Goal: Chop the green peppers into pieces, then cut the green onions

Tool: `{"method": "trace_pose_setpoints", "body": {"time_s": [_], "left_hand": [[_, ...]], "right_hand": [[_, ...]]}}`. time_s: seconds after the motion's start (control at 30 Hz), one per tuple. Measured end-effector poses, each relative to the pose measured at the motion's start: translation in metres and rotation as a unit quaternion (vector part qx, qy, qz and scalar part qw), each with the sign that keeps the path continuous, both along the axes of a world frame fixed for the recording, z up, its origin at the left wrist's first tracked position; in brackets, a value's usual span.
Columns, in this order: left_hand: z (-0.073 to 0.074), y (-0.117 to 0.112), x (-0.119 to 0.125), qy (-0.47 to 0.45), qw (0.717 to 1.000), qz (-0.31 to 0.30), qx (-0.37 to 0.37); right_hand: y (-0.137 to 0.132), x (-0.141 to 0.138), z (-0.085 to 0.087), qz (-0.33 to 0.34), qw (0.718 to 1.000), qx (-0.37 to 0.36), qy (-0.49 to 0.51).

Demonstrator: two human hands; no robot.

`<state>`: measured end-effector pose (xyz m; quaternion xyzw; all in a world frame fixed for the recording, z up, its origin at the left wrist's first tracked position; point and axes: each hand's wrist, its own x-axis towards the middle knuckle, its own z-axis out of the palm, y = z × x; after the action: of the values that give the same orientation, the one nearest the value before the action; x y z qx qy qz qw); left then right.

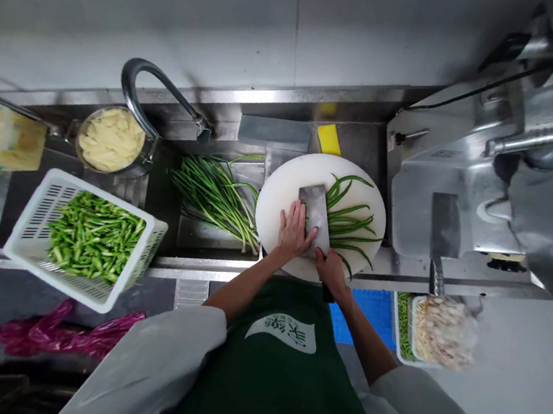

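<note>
On a round white cutting board (283, 188) lie several long green beans (350, 219), mostly on its right half. My right hand (330, 267) is closed round the handle of a cleaver (314, 215), whose flat blade lies across the middle of the board. My left hand (294, 229) rests beside the blade's left edge, fingers together and pressing down on something under them that I cannot make out.
A bunch of long green stalks (212, 192) lies in the sink left of the board. A white basket (38, 218) holds cut green pieces. A metal bowl of pale food (110, 140) sits under the tap (160, 88). A second cleaver (442, 234) and a metal machine (504, 161) stand on the right.
</note>
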<state>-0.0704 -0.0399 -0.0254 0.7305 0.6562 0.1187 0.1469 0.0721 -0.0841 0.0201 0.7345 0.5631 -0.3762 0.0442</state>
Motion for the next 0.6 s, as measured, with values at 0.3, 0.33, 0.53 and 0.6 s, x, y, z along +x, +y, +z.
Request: {"method": "trace_pose_setpoints", "body": {"time_s": [0.3,0.33,0.53,0.6], "left_hand": [[0.005,0.000,-0.002,0.003,1.000,-0.004,-0.004],[0.005,-0.001,-0.002,0.003,1.000,-0.003,-0.003],[0.014,-0.013,-0.012,-0.002,1.000,0.014,-0.009],[0.023,-0.004,-0.016,-0.016,0.999,0.033,-0.002]], "right_hand": [[0.011,-0.023,0.005,0.008,0.999,0.037,-0.038],[0.011,-0.023,0.004,0.006,0.999,0.039,-0.036],[0.004,0.013,0.009,-0.044,0.994,0.097,0.010],[-0.001,0.040,0.012,-0.104,0.986,0.127,0.025]]}}
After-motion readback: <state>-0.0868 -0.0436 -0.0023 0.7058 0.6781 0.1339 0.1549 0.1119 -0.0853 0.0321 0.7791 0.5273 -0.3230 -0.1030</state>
